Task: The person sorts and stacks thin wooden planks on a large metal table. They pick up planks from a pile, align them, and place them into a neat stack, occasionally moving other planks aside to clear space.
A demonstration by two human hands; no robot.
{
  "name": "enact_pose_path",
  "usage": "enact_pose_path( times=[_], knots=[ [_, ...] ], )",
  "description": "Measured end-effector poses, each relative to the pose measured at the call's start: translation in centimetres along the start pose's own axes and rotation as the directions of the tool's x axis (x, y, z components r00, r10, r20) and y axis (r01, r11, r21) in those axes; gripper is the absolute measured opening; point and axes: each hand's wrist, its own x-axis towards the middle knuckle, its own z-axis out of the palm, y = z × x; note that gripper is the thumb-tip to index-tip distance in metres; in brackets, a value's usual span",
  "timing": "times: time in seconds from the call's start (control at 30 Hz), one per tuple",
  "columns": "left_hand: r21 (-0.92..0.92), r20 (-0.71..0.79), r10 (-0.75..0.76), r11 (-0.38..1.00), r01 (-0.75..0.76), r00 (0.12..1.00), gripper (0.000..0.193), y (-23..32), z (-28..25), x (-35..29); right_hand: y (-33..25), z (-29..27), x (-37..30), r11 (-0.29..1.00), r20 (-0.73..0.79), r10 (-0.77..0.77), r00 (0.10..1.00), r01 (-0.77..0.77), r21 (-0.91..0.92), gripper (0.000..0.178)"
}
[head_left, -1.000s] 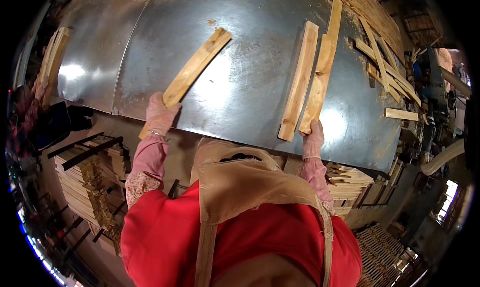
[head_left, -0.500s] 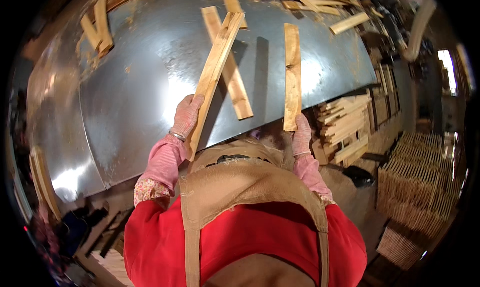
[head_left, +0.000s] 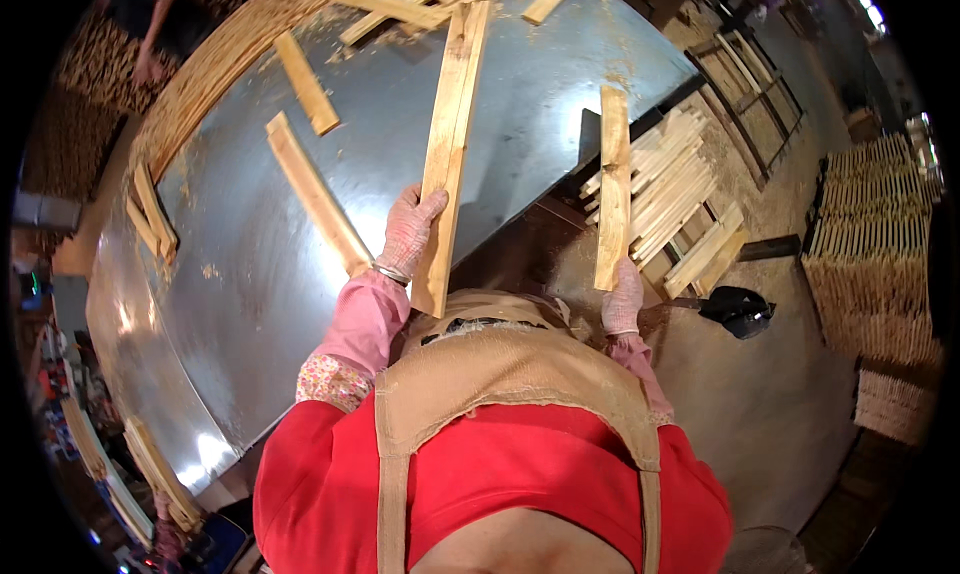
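My left hand (head_left: 411, 232), in a pale pinkish glove, is closed round the lower part of a long wooden board (head_left: 455, 134). This board points away from me, above the near edge of the metal-topped table (head_left: 240, 304). My right hand (head_left: 623, 302), also gloved, grips the near end of a shorter wooden board (head_left: 614, 189). That one stands out past the table's right edge, in front of a stack of pale wood strips (head_left: 665, 184). Left of my left hand, a loose board (head_left: 318, 196) lies on the metal, with another board (head_left: 306, 84) beyond it.
Several boards (head_left: 395, 8) lie piled at the table's far side, and two short pieces (head_left: 153, 209) at its left. On the floor to the right are a black scoop-like object (head_left: 738, 312) and tall bundled wood stacks (head_left: 870, 244). Another person's arm (head_left: 155, 34) shows at upper left.
The view has turned rightward, so the table sits further left. Both boards remain in my hands; the right one now overlaps the strip stack beyond the table edge.
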Motion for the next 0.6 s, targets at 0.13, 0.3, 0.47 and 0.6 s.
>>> enact_pose_path(
  times=[0.13, 0.3, 0.47, 0.6],
  knots=[
    [0.209, -0.058, -0.056, 0.976, 0.067, 0.997, 0.04, 0.5, 7.2, 0.7, 0.4, -6.7, 3.5, 0.674, 0.216, -0.244, 0.945, 0.325, -0.664, 0.03],
    [0.238, -0.037, -0.09, 0.966, 0.096, 0.995, 0.036, -3.1, 10.8, 2.9, 2.8, -9.4, 7.6, 0.878, -0.036, 0.3, 0.953, -0.262, 0.4, 0.025],
    [0.242, -0.035, -0.132, 0.961, 0.136, 0.991, 0.036, -3.0, 12.4, 4.9, 6.9, -11.7, 7.5, 0.475, 0.114, 0.5, 0.858, -0.382, 0.792, 0.025],
    [0.287, -0.022, -0.145, 0.947, 0.146, 0.989, 0.04, -2.2, 14.2, 4.9, 7.2, -12.7, 8.4, 0.461, -0.034, 0.61, 0.792, -0.32, 0.828, 0.028]
  ],
)
